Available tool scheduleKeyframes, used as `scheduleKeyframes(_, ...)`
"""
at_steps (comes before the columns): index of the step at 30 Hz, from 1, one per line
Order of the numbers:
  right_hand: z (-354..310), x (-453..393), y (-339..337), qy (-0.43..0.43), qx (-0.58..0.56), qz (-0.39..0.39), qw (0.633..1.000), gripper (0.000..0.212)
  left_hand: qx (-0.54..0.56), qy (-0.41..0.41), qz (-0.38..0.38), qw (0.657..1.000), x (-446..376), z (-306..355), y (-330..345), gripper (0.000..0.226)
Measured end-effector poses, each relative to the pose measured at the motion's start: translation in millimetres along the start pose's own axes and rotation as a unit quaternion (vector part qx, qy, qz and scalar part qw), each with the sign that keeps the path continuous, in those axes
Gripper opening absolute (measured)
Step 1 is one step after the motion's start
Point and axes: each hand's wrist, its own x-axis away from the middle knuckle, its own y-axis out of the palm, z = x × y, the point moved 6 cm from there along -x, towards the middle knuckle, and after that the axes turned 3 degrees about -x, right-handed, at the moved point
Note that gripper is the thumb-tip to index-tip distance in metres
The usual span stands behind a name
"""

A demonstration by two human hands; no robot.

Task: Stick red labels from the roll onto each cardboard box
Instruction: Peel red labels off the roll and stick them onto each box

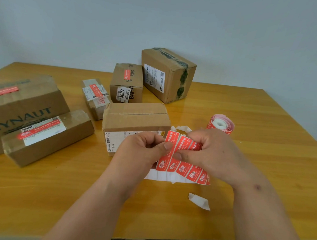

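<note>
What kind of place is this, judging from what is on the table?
Probably a small parcel-packing corner in a home or office. A plain wooden table stands against a bare wall, and it holds taped boxes with shipping labels and a roll of red labels.

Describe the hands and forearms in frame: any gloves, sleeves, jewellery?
Both are bare: the left hand and right hand wear no gloves, and no rings show on the fingers. Both forearms are uncovered to the frame edge, with no sleeves, watch or wristband. A small dark mark sits near the right wrist.
</note>
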Motion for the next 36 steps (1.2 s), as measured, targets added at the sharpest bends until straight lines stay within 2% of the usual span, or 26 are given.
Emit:
scheduleKeyframes(7,-13,3,-2,-0.032,0.093,0.027,0.995,0.025,0.046,-0.013,-0.003,0.999,-3,-3,2,0.024)
scheduleKeyframes(13,-16,4,-2,-0.039,0.117,0.029,0.992,0.026,0.060,-0.022,0.002,0.998,-4,-6,2,0.022)
scheduleKeyframes(18,-14,5,-2,-0.028,0.061,0.032,0.997,0.020,0.080,-0.044,0.002,0.996,-5,-10,0,0.025)
scheduleKeyframes(25,-12,6,-4,-0.022,0.038,0.037,0.998,0.018,0.054,-0.023,-0.015,0.998,-3,-4,-3,0.038)
scheduleKeyframes(28,-10,6,-3,-0.021,0.049,0.024,0.998,0.018,0.042,-0.017,-0.013,0.999,-3,-3,-4,0.032)
scheduleKeyframes(31,-8,5,-1,-0.021,0.040,0.014,0.999,0.019,0.027,-0.004,0.021,0.999,-4,-2,-5,0.018)
scheduleKeyframes(36,-5,4,-3,-0.030,0.044,0.026,0.998,0.022,0.031,0.005,0.045,0.998,-3,-1,-3,0.011)
